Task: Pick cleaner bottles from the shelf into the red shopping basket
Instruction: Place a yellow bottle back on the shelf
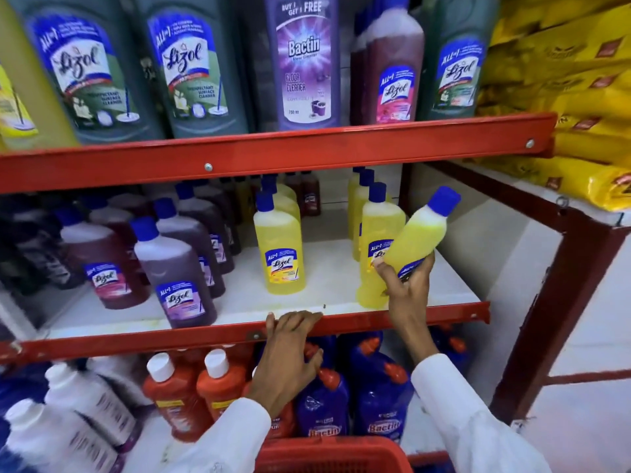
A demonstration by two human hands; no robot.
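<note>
My right hand (406, 285) grips the lower half of a yellow cleaner bottle (421, 230) with a blue cap, tilted to the right and lifted off the middle shelf (327, 278). More yellow bottles stand on that shelf: one in the middle (280, 247) and a row (375, 227) just behind my right hand. My left hand (290, 356) rests with its fingers over the shelf's red front rail (205, 331) and holds no bottle. The red shopping basket (334, 454) shows only its rim at the bottom edge, between my white sleeves.
Purple cleaner bottles (174, 264) fill the left of the middle shelf. Large green and purple bottles stand on the top shelf (273, 151). Orange (177, 397), blue (379, 394) and white (85, 401) bottles crowd the bottom shelf. Yellow sacks (580, 97) lie stacked at the right.
</note>
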